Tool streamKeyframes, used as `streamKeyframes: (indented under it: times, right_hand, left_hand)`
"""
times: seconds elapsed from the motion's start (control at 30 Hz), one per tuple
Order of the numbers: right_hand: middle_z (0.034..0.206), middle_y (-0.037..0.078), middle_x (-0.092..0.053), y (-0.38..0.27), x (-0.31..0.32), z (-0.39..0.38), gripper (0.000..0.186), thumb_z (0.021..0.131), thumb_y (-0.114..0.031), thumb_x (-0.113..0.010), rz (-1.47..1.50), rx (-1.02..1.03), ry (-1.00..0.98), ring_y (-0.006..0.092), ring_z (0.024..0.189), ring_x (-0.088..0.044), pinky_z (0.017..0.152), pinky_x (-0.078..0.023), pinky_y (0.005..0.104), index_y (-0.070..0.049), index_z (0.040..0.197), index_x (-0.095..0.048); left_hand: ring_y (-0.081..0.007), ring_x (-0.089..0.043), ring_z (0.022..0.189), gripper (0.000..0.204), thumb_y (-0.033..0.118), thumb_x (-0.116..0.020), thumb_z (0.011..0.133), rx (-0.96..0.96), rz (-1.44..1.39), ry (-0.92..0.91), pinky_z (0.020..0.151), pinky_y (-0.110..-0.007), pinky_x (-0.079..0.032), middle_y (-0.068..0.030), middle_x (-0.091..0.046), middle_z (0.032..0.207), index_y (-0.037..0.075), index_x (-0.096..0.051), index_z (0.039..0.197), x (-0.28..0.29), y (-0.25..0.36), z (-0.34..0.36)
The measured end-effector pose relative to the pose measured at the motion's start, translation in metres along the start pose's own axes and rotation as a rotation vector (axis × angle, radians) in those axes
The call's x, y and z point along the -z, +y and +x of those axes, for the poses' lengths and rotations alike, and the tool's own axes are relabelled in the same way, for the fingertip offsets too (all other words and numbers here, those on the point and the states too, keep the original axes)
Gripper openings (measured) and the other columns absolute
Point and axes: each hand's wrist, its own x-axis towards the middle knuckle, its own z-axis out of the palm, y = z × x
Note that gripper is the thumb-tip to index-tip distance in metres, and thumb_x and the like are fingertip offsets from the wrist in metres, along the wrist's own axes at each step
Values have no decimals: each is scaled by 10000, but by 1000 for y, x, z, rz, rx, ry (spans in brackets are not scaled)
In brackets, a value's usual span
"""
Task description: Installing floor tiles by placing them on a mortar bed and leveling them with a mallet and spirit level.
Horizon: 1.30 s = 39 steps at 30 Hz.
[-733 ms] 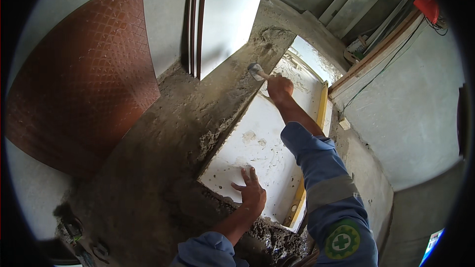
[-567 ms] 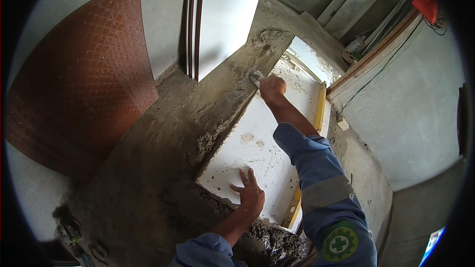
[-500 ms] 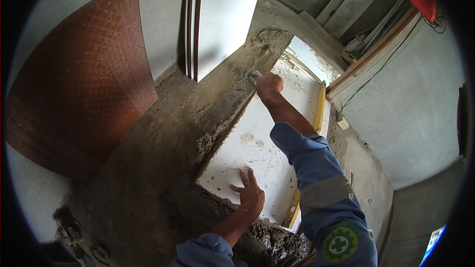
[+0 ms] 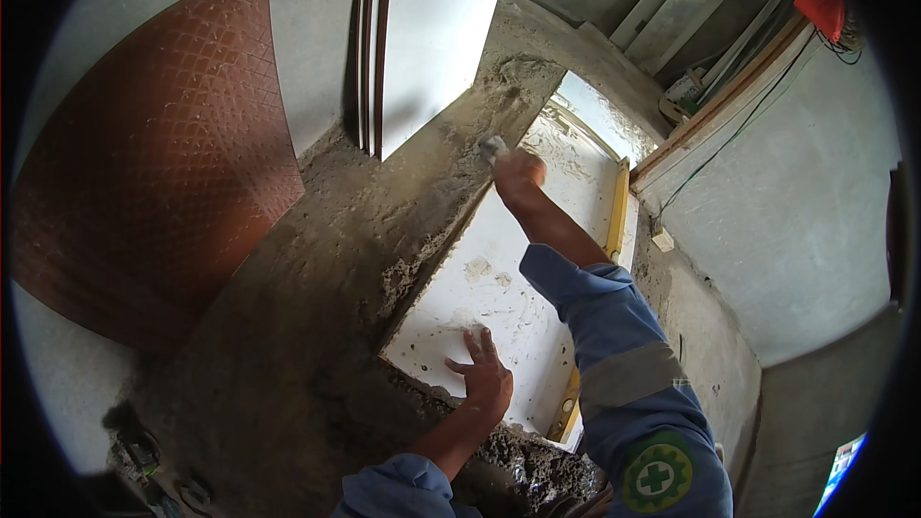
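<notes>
Tile (image 4: 508, 273) lies on the floor (image 4: 326, 240), a yellow bar (image 4: 617, 216) along its right edge. The left hand (image 4: 487, 376) rests on it, open, by the near edge; the right hand (image 4: 519, 171) grips a tool (image 4: 493, 149) beside its left edge. It seems placed, though smeared; the leaning panels (image 4: 432, 48) look unlaid.

Left hand (image 4: 487, 380) spread on the tile (image 4: 456, 278) by its near edge, right hand (image 4: 520, 171) gripping a tool (image 4: 493, 148) at its left edge.

The grey floor (image 4: 288, 297) carries a white slab (image 4: 484, 293) — dirt-spotted — and rough clumps (image 4: 401, 278) along its edge.
</notes>
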Motion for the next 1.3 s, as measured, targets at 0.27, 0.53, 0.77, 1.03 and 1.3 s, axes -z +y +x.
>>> streamKeyframes:
  times: [0.27,0.53,0.77,1.03,1.3]
  right_hand:
    - [1205,90,-695,-6,-9,0,309,969,-222,-594,-154,50,148,282,1025,-714,682,-593,460,-111,1233,-712]
    - [1214,86,-701,-14,-3,-16,273,956,-225,-608,-68,-22,72,279,1061,-705,692,-586,470,-132,1170,-750]
    - [1199,81,-706,3,-11,-6,271,966,-223,-596,-80,39,146,269,1060,-709,695,-592,463,-127,1173,-744]
    - [1201,140,-696,46,18,-43,358,1039,-208,-452,6,18,69,275,1076,-707,825,-585,402,-137,1334,-642]
    - [1180,181,-664,138,-54,-162,428,929,-184,-575,347,-168,88,374,1144,-629,969,-491,482,-121,1351,-535]
  left_hand:
    - [-550,-65,1497,540,359,-495,1009,8,-20,-14,976,-839,-297,-199,-62,1683,54,-527,1454,2,0,1]
    - [-561,-49,1492,540,344,-497,1004,21,-11,68,980,-838,-297,-200,-81,1681,45,-525,1453,-10,1,-2]
    - [-564,-65,1489,688,288,-576,952,-18,-20,-70,987,-831,-296,-221,-84,1675,-15,-364,1532,7,-1,0]
    - [-560,-86,1488,531,239,-533,992,13,-29,-26,983,-828,-315,-190,-115,1679,24,-485,1475,1,-2,-2]
    - [-535,-108,1497,608,303,-507,997,2,-25,-5,991,-806,-337,-171,-123,1683,22,-400,1525,7,-7,-4]
